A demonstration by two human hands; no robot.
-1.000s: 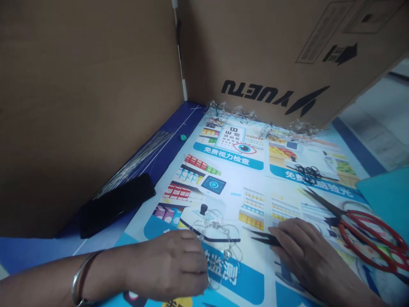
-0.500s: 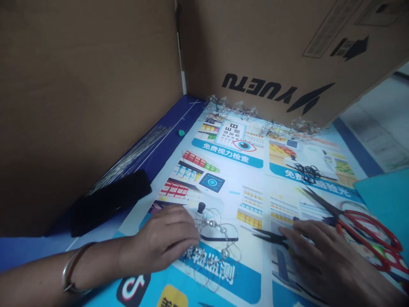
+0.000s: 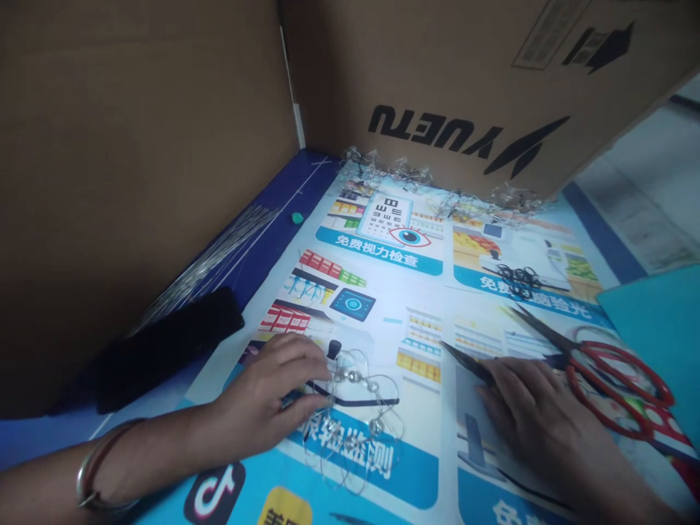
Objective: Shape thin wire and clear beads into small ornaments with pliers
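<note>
A ring of thin wire loops and clear beads (image 3: 376, 426) lies on the printed sheet in front of me. My left hand (image 3: 281, 386) is at its left edge, thumb and fingers parted, with the fingertips beside the outer loops. To the right, my right hand (image 3: 539, 419) rests low over the sheet with its fingers round a pair of dark-nosed pliers (image 3: 464, 362). The pliers' jaws point up and left, close together; their handles are mostly hidden under the palm. Red-handled scissors (image 3: 615, 386) lie just beyond that hand.
Cardboard walls (image 3: 437, 58) stand at the back and left. Clear beaded wire pieces (image 3: 399, 171) line the back wall. A bundle of straight wires (image 3: 213, 255), a black phone-like slab (image 3: 172, 350) and a green lump (image 3: 297, 218) lie left. Black loops (image 3: 519, 281) sit back right.
My left thumb and fingers have parted at the beaded ring. In my right hand the pliers have turned to point further upward, and their jaws have come together. The view has shifted slightly.
</note>
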